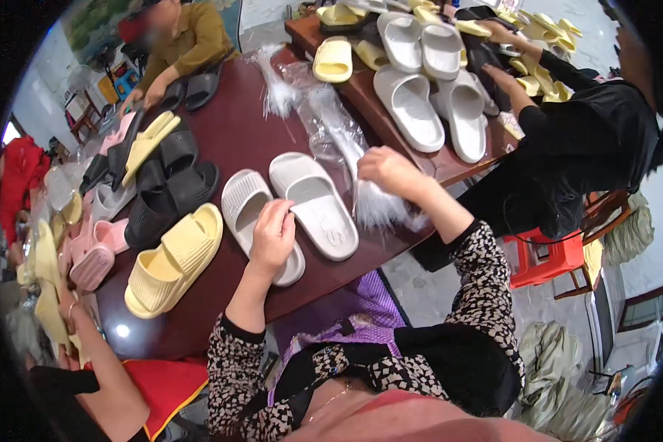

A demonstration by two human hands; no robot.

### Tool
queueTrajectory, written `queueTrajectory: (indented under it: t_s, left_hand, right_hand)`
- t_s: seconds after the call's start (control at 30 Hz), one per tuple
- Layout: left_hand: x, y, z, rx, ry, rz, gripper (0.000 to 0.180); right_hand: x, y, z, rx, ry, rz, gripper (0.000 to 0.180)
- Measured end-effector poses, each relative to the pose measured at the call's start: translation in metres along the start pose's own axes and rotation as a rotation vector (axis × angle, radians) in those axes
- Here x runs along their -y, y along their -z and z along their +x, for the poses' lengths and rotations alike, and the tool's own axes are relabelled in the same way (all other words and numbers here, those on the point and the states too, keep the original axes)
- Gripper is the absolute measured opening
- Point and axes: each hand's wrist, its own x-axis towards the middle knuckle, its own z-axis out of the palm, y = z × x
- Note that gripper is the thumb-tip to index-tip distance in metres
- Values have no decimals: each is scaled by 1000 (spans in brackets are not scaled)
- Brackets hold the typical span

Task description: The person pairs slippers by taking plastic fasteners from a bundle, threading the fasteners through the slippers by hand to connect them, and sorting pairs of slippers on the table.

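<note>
Patterned sleeves rise from the lower edge toward 2 pale grey slides lying side by side on the dark red table (221,140), near its front edge. My left hand (272,237) rests on the left slide (252,215), fingers curled over its inner rim and heel end, gripping it lightly rather than lifting it. The right slide (314,203) lies just beside it, sole down, untouched. My right hand (390,171) is clenched around the neck of a clear plastic bag (372,199), which bunches and fans out white below the fist, next to the right slide's toe.

These slides look like moulded foam: light, thick-soled, springy rather than stiff, with a matte ribbed surface that should not slip in the fingers. Nothing about them seems fragile. The wide strap or the heel rim looks like the surest hold, since either lets 1 hand pinch and carry it. The bag is thin, slick and floppy, so it probably needs holding at its mouth.

Further left lie a yellow slide (173,259), black slides (171,193) and pink ones (96,254). More loose bags (313,110) trail up the table, and beyond them white slides (427,92) and yellow pairs crowd a second surface, where other people work.
</note>
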Motion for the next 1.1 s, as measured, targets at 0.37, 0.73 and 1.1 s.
queueTrajectory:
  t_s: [0.37,0.73,1.1]
  left_hand:
    - [1,0,5,-13,36,-7,19]
    - [-1,-2,7,-31,52,-22,20]
    - [-59,-39,39,-25,-85,-160,17]
  right_hand:
    - [-9,1,-9,-160,-112,299,8]
    - [22,20,-23,-198,-279,612,12]
    - [41,21,-12,-346,-138,636,16]
